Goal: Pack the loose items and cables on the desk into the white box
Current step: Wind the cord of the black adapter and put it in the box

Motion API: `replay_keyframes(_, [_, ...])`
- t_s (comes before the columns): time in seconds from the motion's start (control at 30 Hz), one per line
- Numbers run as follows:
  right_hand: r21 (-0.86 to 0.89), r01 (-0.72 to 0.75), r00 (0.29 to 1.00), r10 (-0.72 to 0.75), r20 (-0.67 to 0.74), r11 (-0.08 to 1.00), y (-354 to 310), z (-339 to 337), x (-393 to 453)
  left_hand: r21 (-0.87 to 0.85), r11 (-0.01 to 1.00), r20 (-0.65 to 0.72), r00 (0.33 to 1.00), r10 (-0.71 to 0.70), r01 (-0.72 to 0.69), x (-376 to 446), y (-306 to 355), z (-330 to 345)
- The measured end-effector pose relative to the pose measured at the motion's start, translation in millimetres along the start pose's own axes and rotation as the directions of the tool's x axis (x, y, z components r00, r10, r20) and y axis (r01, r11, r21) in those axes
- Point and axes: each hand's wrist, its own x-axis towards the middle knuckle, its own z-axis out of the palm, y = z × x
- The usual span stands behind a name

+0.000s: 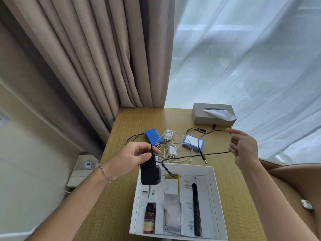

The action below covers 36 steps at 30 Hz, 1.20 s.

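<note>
Left arm reaches in from lower left, forearm bare, thin bracelet (104, 173) at the wrist. Left hand (137, 153) held above the near-left corner of the white box (216, 197), palm turned right, thumb and fingers curled in a pinch on the black cable (215, 153) just where it leaves the black adapter (149, 172). Adapter hangs straight below the pinch, its lower end overlapping the box's far-left corner in view; whether it touches the box cannot be told.

Right arm comes in from lower right. Right hand (243, 147) raised, level with the left-hand grip and well to its right, fingers loosely curled round a loop of the same cable; upper strand runs over the fingertips, lower strand passes under the hand back toward the left grip. Cable's barrel plug (203, 157) dangles between the two hands, above the box's far edge.

White box: open, on the wooden desk (231, 185), below and between both hands. Inside: white sachets and cartons, a black comb (196, 208) along the right side, brown sachets (149, 218) at the near left, a clear plastic bag (171, 213) in the middle.

Beyond the grips on the desk: grey tissue box (212, 113), two blue battery packs (153, 136) (192, 143), white chargers with tangled white cables (171, 148).
</note>
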Motion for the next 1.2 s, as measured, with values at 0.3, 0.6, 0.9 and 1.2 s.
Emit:
replay_keyframes(0.3, [-0.571,0.592,0.797,-0.306,0.522,0.568,3,59,-66,-0.317,0.948,-0.112,0.993,-0.041,0.003,-3,24,6])
replay_keyframes(0.6, [0.126,0.254,0.302,-0.203,0.932,0.959,4,105,-121,-0.383,0.923,-0.032,0.999,-0.039,0.024,-13,44,-3])
replay_keyframes(0.9, [-0.388,0.483,0.695,-0.074,0.715,0.785,53,132,-138,-0.873,0.472,-0.266,0.929,-0.258,-0.119,10,46,3])
replay_keyframes(1.2, [-0.504,0.798,0.51,0.077,0.857,0.33,19,107,-187,-0.242,0.938,-0.79,0.611,-0.043,-0.247,37,25,2])
